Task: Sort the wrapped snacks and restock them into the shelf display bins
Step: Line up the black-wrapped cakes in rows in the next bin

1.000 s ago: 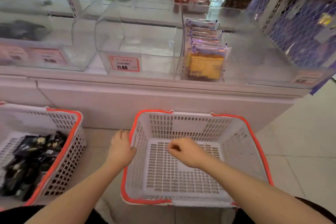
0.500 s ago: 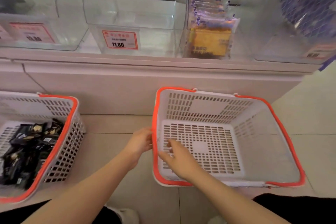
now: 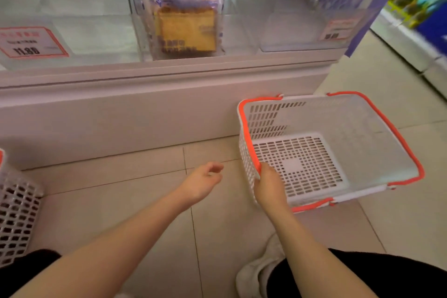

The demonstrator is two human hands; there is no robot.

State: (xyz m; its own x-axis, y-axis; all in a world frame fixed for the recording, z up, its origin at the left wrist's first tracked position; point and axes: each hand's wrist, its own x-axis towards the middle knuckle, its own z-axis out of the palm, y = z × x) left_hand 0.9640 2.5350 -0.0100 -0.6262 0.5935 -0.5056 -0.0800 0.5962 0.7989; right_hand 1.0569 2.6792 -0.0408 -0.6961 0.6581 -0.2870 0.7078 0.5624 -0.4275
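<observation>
A white basket with an orange rim (image 3: 377,113) sits on the floor at the right, nothing inside it. My right hand (image 3: 268,186) grips its near left rim. My left hand (image 3: 203,181) hovers over the floor tiles to the left of the basket, fingers loosely apart, holding nothing. On the shelf above, a clear display bin (image 3: 137,19) holds a row of wrapped snacks (image 3: 186,29) with yellow fronts. The corner of a second white basket (image 3: 17,213) shows at the far left edge; its contents are out of view.
A red-framed price tag reading 11.80 (image 3: 31,42) is on the clear bin to the left, another tag (image 3: 338,29) on the bin to the right. The white shelf base (image 3: 145,113) runs along the floor. My white shoe (image 3: 258,271) is below the basket. A blurred aisle lies far right.
The orange-rimmed basket has slid to the right across the floor with my right hand on its rim. My left hand has come off the rim. The view has swung right and down.
</observation>
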